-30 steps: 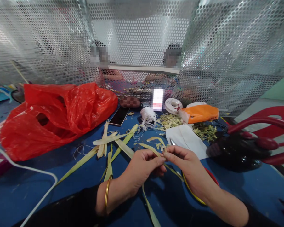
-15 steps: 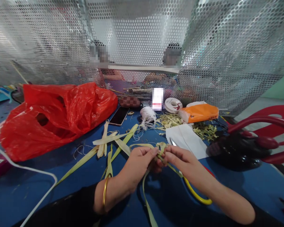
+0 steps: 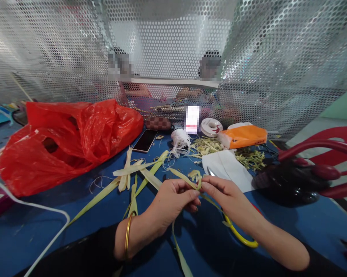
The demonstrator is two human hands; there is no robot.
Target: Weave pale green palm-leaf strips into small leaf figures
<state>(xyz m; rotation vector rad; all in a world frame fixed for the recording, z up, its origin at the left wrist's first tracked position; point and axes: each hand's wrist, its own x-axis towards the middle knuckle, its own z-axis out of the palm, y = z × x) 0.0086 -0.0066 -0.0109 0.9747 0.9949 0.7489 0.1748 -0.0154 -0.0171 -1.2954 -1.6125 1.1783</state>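
My left hand (image 3: 176,200) and my right hand (image 3: 229,200) meet over the blue table, fingertips almost touching. Between them a pale green leaf strip (image 3: 199,183) is folded into a small bend, and both hands pinch it. One strip end (image 3: 183,177) points up and left past my left fingers. Another long strip (image 3: 181,252) hangs below my left hand. Partly under my right hand lie what look like scissors, with a yellow handle loop (image 3: 244,237) and a metal tip. More loose leaf strips (image 3: 133,169) are spread to the left of my left hand.
A red plastic bag (image 3: 104,127) fills the left side, near a white cable (image 3: 43,206). Behind stand a phone (image 3: 145,141), white thread (image 3: 180,140), a ribbon spool (image 3: 211,127) and an orange tissue pack (image 3: 244,136). A glossy black object (image 3: 283,184) with dark red handles is at right.
The leaf strip between my fingers has been bent differently, and one end now sticks out to the upper left. My left fingers have shifted slightly around it; the arms stay nearly in place.
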